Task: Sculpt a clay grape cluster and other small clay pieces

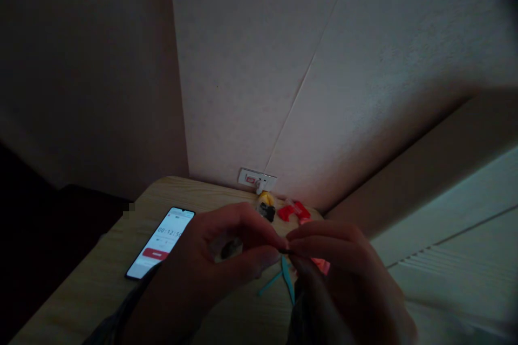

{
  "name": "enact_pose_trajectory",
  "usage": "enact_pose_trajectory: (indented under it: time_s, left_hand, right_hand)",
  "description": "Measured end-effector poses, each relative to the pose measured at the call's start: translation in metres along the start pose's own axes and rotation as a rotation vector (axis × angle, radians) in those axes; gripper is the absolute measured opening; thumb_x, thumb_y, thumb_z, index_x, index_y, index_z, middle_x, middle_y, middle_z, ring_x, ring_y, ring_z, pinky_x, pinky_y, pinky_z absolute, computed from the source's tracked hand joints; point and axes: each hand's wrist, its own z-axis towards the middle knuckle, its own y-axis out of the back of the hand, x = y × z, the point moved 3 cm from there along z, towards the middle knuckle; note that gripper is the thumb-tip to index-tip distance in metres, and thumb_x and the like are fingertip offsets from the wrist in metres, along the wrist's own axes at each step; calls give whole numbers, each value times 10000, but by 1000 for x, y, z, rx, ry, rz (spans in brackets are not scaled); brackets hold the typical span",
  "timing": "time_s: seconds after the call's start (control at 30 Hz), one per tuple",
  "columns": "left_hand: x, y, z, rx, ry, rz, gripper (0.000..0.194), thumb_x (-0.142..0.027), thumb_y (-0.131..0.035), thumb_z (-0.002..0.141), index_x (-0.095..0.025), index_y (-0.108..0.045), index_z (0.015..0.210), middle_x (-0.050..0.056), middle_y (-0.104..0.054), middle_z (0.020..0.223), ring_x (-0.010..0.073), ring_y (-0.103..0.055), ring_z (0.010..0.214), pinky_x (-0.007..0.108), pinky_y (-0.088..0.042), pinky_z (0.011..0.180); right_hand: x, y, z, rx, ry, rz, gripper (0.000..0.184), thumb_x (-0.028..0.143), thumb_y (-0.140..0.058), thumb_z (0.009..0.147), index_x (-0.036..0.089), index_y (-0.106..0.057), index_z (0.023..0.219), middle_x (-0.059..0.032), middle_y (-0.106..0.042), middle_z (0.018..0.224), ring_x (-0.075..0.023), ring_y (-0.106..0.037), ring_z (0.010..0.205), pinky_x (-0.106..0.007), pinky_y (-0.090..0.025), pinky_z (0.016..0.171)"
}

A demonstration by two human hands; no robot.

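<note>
The room is dim. My left hand (210,264) and my right hand (340,275) meet fingertip to fingertip above a wooden table (81,291). Both pinch a small dark thing (284,250) between thumb and fingers; I cannot make out what it is. Thin light-blue strips (283,277) hang or lie just under the fingertips. A pinkish-red piece (321,265) shows behind my right fingers.
A phone (162,242) with a lit timer screen lies on the table at the left. At the table's far edge, by the wall, sit a yellow-and-black object (266,206) and red pieces (294,210). A white wall socket (257,179) has something plugged in.
</note>
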Motion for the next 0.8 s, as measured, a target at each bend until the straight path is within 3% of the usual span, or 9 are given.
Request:
enact_pose_trajectory:
  time_s: [0.23,0.8]
  left_hand:
    - [4,0,0,64,51,-39,48,-232,-676,734,-219,-692,690,-47,-620,658,94,-508,587,197,-391,568]
    - [2,0,0,70,41,2,35,-225,-685,721,-207,-685,691,-29,-604,677,127,-541,664,225,-411,625]
  right_hand:
    - [3,0,-2,4,-19,-53,112,101,-565,851,170,-650,877,-21,-637,842,-111,-626,717,-198,-496,526]
    - [2,3,-2,75,5,-64,135,122,-546,878,171,-659,934,-18,-606,908,-104,-596,793,-207,-481,592]
